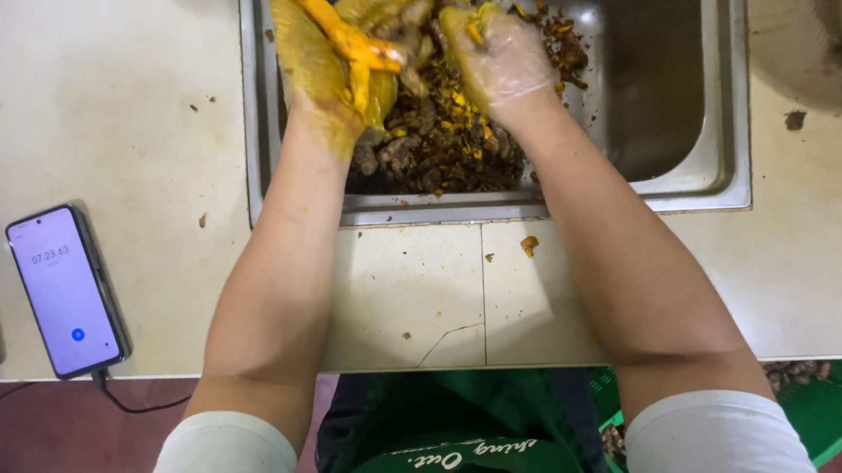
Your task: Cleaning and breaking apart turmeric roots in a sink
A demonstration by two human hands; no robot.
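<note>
Both gloved hands — the left hand and right hand — are closing on muddy yellow roots heaped in the steel sink set into the desk, apparently mid-scrub, needing firm rubbing grips.

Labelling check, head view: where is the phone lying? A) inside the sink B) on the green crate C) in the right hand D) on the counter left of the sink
D: the phone lies flat on the counter, screen lit and cable plugged in, left of the sink, where the left hand and right hand work the yellow-brown roots.
</note>
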